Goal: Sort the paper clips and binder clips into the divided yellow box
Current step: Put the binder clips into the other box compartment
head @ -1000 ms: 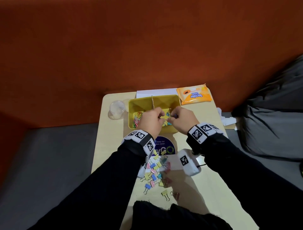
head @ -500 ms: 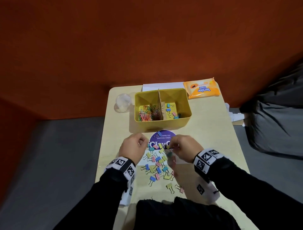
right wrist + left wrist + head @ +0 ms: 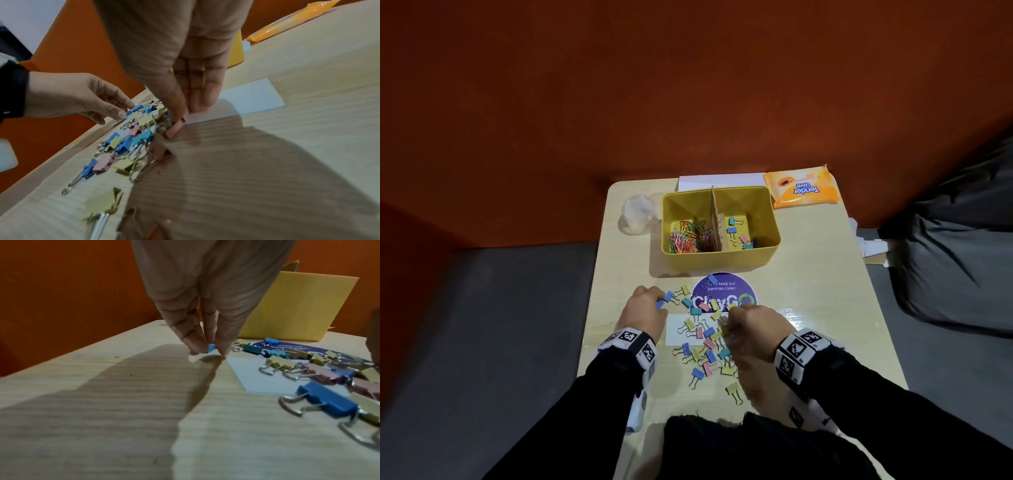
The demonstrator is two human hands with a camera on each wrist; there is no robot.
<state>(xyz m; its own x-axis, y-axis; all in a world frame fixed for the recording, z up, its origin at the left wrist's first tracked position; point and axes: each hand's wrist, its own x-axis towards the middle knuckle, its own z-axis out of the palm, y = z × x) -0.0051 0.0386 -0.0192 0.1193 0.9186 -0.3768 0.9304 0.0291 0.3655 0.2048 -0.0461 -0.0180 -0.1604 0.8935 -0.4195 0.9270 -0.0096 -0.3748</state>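
The divided yellow box (image 3: pixel 722 257) stands at the back of the table, with coloured paper clips (image 3: pixel 690 236) left of its cardboard divider and a few binder clips (image 3: pixel 739 234) to the right. A pile of binder clips (image 3: pixel 705 339) lies on the table in front of it. My left hand (image 3: pixel 659 301) is at the pile's left edge and pinches a blue binder clip (image 3: pixel 211 347) between thumb and fingers on the table. My right hand (image 3: pixel 185 113) reaches down at the pile's right side, its fingertips pinching a pink binder clip (image 3: pixel 174 128).
A clear plastic cup (image 3: pixel 637 214) stands left of the box, and an orange wipes pack (image 3: pixel 803 186) lies at the back right. White paper (image 3: pixel 722 180) lies behind the box. A purple round sticker (image 3: pixel 724 289) and a white card (image 3: pixel 676 334) lie under the pile. A grey bag (image 3: pixel 955 260) is right of the table.
Both hands came back from over the yellow box to the pile near me. The left has taken hold of a blue clip and the right of a pink one.
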